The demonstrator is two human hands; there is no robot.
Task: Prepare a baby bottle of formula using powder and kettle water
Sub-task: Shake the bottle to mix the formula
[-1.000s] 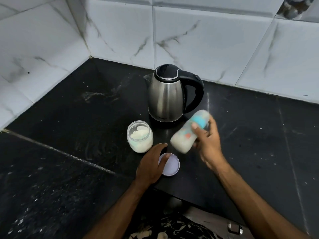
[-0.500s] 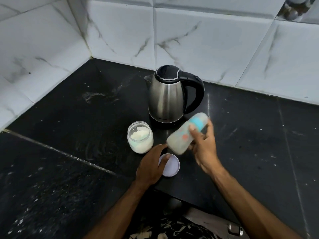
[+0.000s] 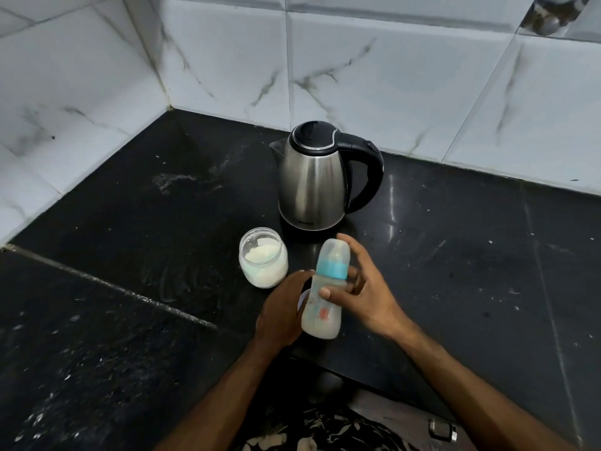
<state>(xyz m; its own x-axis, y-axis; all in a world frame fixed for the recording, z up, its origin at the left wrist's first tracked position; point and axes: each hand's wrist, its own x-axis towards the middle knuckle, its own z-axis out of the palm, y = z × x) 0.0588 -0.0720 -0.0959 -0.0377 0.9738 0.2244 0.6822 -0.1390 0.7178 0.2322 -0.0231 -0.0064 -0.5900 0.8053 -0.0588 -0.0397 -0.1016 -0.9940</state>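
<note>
My right hand grips a capped baby bottle with a blue collar and milky liquid inside, held nearly upright above the counter's front edge. My left hand lies flat on the counter just left of the bottle, fingers resting over a white jar lid that is mostly hidden. An open glass jar of white powder stands to the left of the bottle. Behind them a steel kettle with a black lid and handle sits on its base.
The black stone counter runs into a corner of white marbled wall tiles. White specks and smears mark the counter on the left. The counter's front edge lies just below my hands.
The bottle swung from a tilted position near the kettle's base to nearly upright and closer to me, in my right hand. My left hand stayed on the lid.
</note>
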